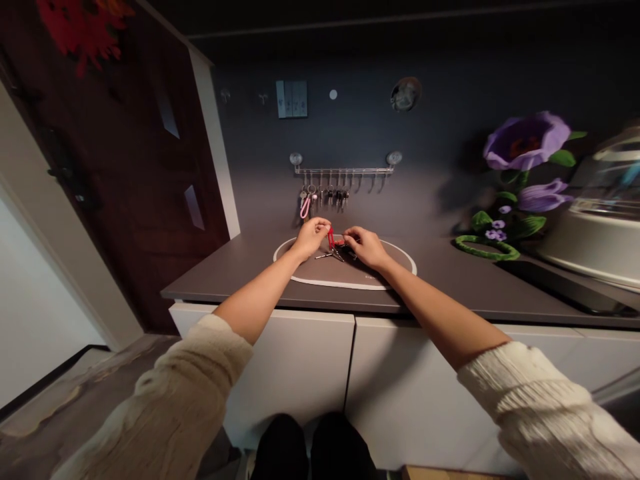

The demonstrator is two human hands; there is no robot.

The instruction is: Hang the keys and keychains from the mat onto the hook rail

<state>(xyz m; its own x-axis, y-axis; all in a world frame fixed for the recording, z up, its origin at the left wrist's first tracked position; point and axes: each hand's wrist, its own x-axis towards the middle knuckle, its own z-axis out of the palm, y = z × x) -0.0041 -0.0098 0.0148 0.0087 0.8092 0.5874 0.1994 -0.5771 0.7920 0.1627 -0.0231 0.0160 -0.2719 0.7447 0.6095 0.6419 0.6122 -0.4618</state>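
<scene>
Both hands meet over a grey oval mat (380,277) with a white rim on the cabinet top. My left hand (311,237) pinches a red key clip (331,238) with keys (334,253) dangling from it. Fingers closed, my right hand (366,245) grips the other end of the same bunch. The keys hang just above the mat. On the wall behind is a metal hook rail (344,170) with several keys and a pink loop (305,207) hanging from its left hooks.
A dark wooden door (125,167) stands at the left. Purple artificial flowers (525,167) with a green ring base sit at the right, next to a large lidded container (600,227). White cabinet doors (310,373) are below the countertop (450,280).
</scene>
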